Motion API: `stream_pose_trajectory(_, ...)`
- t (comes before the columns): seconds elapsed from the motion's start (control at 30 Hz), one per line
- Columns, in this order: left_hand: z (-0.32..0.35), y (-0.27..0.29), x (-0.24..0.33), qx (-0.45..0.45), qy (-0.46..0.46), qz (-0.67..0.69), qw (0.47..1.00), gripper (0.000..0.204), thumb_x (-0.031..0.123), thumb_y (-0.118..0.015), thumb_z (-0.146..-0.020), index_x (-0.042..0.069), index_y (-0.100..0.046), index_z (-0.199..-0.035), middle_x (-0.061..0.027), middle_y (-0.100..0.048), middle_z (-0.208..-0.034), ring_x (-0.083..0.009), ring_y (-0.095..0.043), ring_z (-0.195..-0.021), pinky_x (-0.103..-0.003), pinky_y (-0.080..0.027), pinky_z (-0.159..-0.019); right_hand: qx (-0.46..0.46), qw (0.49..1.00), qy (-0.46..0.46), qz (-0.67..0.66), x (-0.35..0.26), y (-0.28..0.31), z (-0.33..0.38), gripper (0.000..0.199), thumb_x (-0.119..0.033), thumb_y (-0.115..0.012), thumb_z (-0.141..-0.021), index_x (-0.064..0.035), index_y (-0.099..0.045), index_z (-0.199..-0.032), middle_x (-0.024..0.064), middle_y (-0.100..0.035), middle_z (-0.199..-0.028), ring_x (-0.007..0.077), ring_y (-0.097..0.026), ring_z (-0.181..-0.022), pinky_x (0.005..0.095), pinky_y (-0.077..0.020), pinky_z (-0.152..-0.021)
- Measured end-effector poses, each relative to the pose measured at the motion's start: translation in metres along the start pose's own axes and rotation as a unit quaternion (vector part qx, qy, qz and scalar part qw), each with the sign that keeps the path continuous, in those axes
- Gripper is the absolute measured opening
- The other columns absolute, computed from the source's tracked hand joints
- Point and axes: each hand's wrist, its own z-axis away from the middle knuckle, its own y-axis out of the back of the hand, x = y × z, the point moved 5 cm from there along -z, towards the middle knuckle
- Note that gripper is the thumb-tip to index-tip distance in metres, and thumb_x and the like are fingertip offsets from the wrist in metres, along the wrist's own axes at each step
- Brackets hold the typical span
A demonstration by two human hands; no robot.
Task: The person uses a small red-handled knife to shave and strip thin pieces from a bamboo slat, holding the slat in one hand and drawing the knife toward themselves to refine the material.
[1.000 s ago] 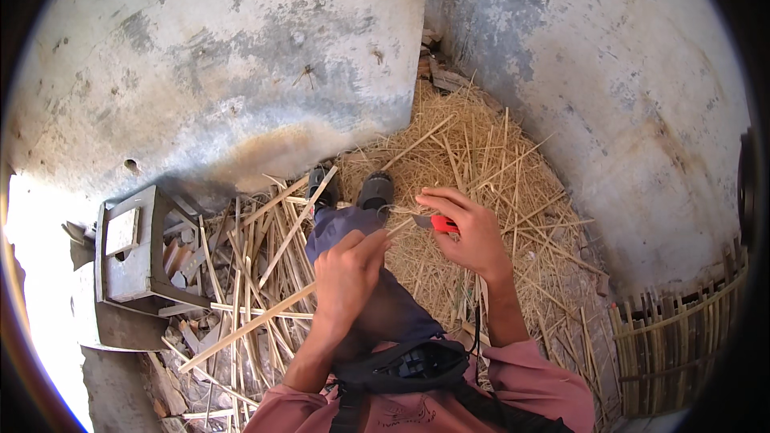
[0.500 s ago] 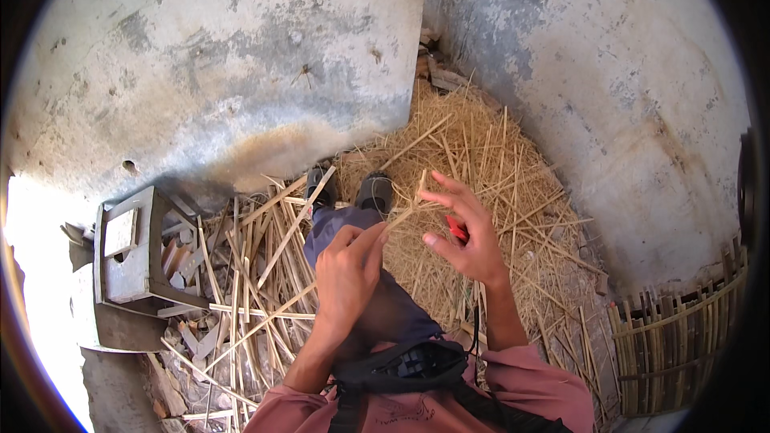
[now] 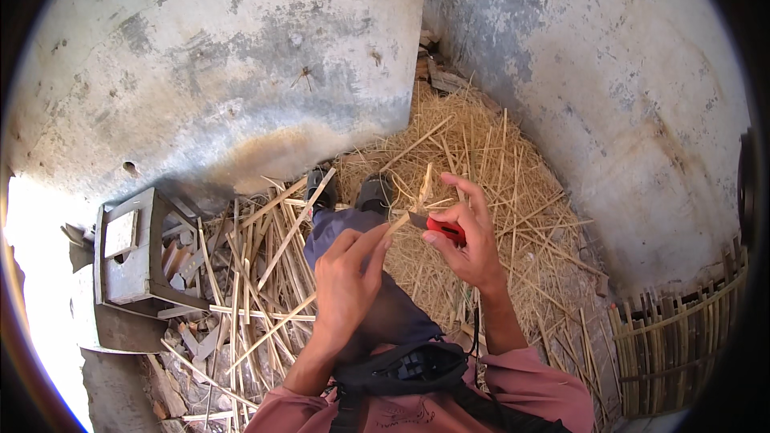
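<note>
Swinging back in since half a second ago, the right hand point(image 3: 469, 240) is now bringing the red-handled knife point(image 3: 447, 229) round so that its blade point(image 3: 418, 220) is pointing left, toward the left hand, where before the fingers were spreading and only the red handle was showing. Its thumb and fingers are pressing together on the handle, with the index finger lifting away. The left hand point(image 3: 345, 277) is pinching the pale strip point(image 3: 399, 225) between thumb and fingertips; the tip is sticking out just beyond that pinch, close beside the blade, and I cannot tell whether the two are touching. Just beyond the blade, a pale sliver point(image 3: 426, 184) is standing out with thin curls near it. Below both grips, dark trousers point(image 3: 393, 305) are showing, and a black pouch point(image 3: 409, 369) is sitting nearer the body. Left of the grips, a pile of loose strips point(image 3: 249, 273) is lying beside a grey wooden frame point(image 3: 128, 244); right of and beyond them, a straw-coloured heap point(image 3: 521, 192) is spreading
</note>
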Motion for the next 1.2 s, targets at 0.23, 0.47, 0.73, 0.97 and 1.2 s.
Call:
stream_pose_trajectory(0.23, 0.003, 0.002, 0.008, -0.059, 0.021, 0.066, 0.996, 0.024, 0.007, -0.076, -0.1, 0.002, -0.08, -0.123, -0.0106, -0.067, -0.083, -0.0199, -0.061, -0.067, -0.034, -0.047, -0.063, 0.031, 1.0, 0.001, 0.005, -0.005, 0.006, -0.002, 0.024, -0.018, -0.089, -0.09, -0.0008, -0.075, -0.099, 0.0191, -0.064, -0.139, 0.0233, -0.074, -0.105, 0.0329, -0.0621, -0.076)
stream_pose_trajectory(0.47, 0.004, -0.002, 0.004, -0.05, 0.024, 0.095, 0.994, 0.026, 0.007, -0.077, -0.101, 0.001, -0.079, -0.126, -0.0062, -0.065, -0.081, -0.012, -0.055, -0.066, -0.03, -0.041, -0.059, 0.013, 0.997, 0.003, -0.073, -0.002, 0.01, -0.009, 0.023, -0.01, -0.09, -0.088, 0.0028, -0.076, -0.102, 0.0152, -0.074, -0.109, 0.0195, -0.076, -0.087, 0.031, -0.0608, -0.07)
stream_pose_trajectory(0.73, 0.007, 0.002, 0.005, -0.006, 0.027, 0.108, 0.994, 0.024, 0.007, -0.08, -0.098, 0.0, -0.081, -0.121, -0.004, -0.064, -0.08, -0.0084, -0.053, -0.067, -0.028, -0.038, -0.057, 0.028, 0.995, -0.028, -0.086, -0.015, 0.007, -0.009, 0.017, -0.006, -0.089, -0.088, 0.0027, -0.078, -0.099, 0.0117, -0.076, -0.097, 0.016, -0.073, -0.081, 0.0278, -0.0553, -0.067)
stream_pose_trajectory(0.97, 0.011, 0.004, 0.014, 0.041, -0.023, 0.062, 0.997, 0.024, 0.001, -0.081, -0.096, -0.003, -0.08, -0.119, -0.0074, -0.063, -0.08, -0.0147, -0.056, -0.066, -0.031, -0.044, -0.06, 0.084, 0.989, -0.061, -0.11, -0.009, -0.007, 0.001, 0.016, -0.006, -0.088, -0.09, 0.0028, -0.08, -0.1, 0.0111, -0.076, -0.093, 0.0142, -0.068, -0.076, 0.0279, -0.0494, -0.065)
stream_pose_trajectory(1.2, 0.018, -0.003, 0.011, 0.059, -0.06, -0.007, 0.996, 0.025, -0.002, -0.08, -0.096, -0.002, -0.079, -0.121, -0.0092, -0.063, -0.082, -0.0182, -0.06, -0.065, -0.033, -0.047, -0.059, 0.096, 0.985, -0.086, -0.114, -0.011, -0.016, 0.007, 0.016, -0.002, -0.088, -0.09, 0.0044, -0.08, -0.102, 0.0133, -0.078, -0.1, 0.0149, -0.074, -0.089, 0.0257, -0.0573, -0.075)
